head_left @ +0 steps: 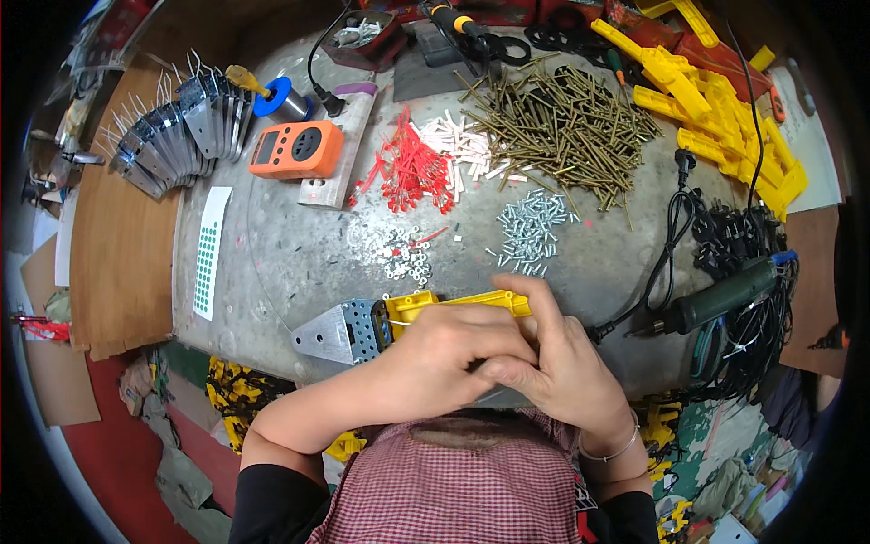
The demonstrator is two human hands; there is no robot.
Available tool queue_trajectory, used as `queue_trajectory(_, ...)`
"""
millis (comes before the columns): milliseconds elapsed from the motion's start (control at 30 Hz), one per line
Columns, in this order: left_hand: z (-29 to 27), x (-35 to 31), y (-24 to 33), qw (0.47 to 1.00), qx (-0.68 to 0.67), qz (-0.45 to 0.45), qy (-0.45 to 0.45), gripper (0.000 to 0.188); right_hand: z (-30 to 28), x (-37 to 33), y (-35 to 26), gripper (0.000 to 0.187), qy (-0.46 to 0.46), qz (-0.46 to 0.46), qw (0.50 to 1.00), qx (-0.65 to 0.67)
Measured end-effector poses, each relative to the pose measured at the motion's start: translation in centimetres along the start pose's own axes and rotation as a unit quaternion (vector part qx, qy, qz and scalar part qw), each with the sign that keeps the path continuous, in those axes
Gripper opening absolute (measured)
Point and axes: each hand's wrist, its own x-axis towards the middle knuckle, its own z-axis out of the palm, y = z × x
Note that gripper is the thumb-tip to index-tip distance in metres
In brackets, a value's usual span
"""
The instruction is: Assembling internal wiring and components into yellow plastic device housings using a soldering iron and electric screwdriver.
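My left hand (pixel 449 349) and my right hand (pixel 573 367) meet over the near edge of the bench. The left fingers are curled closed against the right hand, and the right thumb and fingers bend in toward them. Whatever lies between the fingers is hidden. Just beyond the hands lies a yellow plastic handle piece (pixel 489 300), partly covered by them. At its left end is a pointed metal plate (pixel 324 337) with a perforated metal guard (pixel 367 328). A black power cord (pixel 625 315) runs from the right to behind my right hand.
Loose silver screws (pixel 527 231), white nuts (pixel 399 252), red-wired parts (pixel 408 168), white tubes (pixel 458 145) and long brass-coloured screws (pixel 571 127) lie in piles. Around them are an orange meter (pixel 297 150), metal plates (pixel 172 140), yellow handles (pixel 716 113) and a dark green electric screwdriver (pixel 725 297).
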Motion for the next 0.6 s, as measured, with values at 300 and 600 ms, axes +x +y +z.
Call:
queue_trajectory(300,-1.1,-0.8,1.1,0.982,0.166,0.021,0.086,0.013,-1.7,-0.9,-0.6,0.019,-0.009,0.106,0.990,0.096)
queue_trajectory(600,-2.6,1.1,-0.4,0.983,0.132,-0.026,0.123,0.010,-1.3,-1.5,0.5,0.017,0.067,0.101,0.974,0.190)
